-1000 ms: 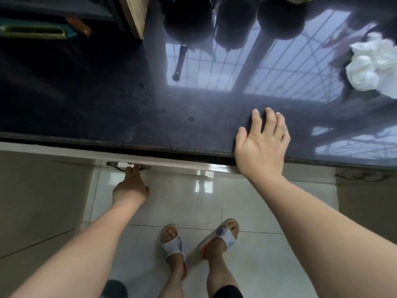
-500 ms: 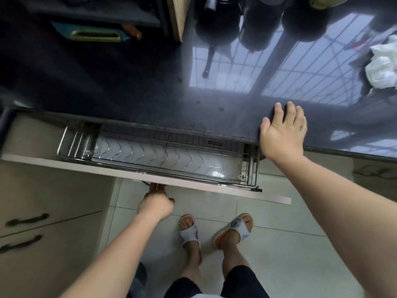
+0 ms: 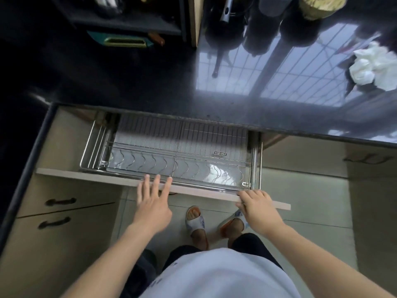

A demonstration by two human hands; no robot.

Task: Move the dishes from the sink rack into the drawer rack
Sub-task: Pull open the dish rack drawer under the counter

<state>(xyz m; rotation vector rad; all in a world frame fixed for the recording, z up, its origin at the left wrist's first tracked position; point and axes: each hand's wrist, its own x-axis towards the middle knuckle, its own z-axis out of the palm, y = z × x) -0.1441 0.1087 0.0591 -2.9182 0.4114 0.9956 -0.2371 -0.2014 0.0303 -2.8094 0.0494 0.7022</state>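
The drawer is pulled out below the dark countertop (image 3: pixel 133 87). Its steel wire drawer rack (image 3: pixel 178 155) holds no dishes. My left hand (image 3: pixel 153 203) is open, with fingers spread over the top edge of the beige drawer front (image 3: pixel 86 177). My right hand (image 3: pixel 256 206) curls over the same edge near its right end and grips it. No sink rack and no dishes are in view.
A crumpled white cloth (image 3: pixel 373 67) lies on the counter at the right. Dark pots (image 3: pixel 257 29) stand at the back. Closed drawers with dark handles (image 3: pixel 60 201) sit to the left. My feet in slippers (image 3: pixel 196 222) stand on the tiled floor under the open drawer.
The drawer has slid further out. My left hand left the handle underneath and came up onto the front edge. My right hand dropped from the countertop to the drawer front.
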